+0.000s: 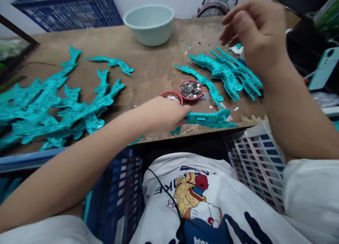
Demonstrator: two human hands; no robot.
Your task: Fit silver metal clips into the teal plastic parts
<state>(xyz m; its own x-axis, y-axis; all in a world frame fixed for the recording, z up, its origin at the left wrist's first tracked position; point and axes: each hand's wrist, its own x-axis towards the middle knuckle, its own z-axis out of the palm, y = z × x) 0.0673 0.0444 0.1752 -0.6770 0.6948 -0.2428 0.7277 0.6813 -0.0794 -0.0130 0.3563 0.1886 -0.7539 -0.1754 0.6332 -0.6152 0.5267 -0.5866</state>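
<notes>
My left hand [165, 117] is closed around one end of a teal plastic part [208, 119], a long jointed-looking moulding held level just above the table's front edge. The hand partly covers a red basket [172, 95] of small metal pieces. Touching that basket is a second red basket [190, 90], filled with small metal clips or plates. Raised over the right side of the table, my right hand [251, 28] is slightly blurred, its fingers loosely bent and thumb apart, with nothing visible in it. Below it lies a stack of teal parts [225, 72].
A large heap of teal parts [50, 109] covers the table's left side. At the back stand a pale green basin [150, 25] and a blue crate [71, 9]. A white basket [256, 159] and another blue crate [116, 191] flank my lap. A phone [324, 69] is at right.
</notes>
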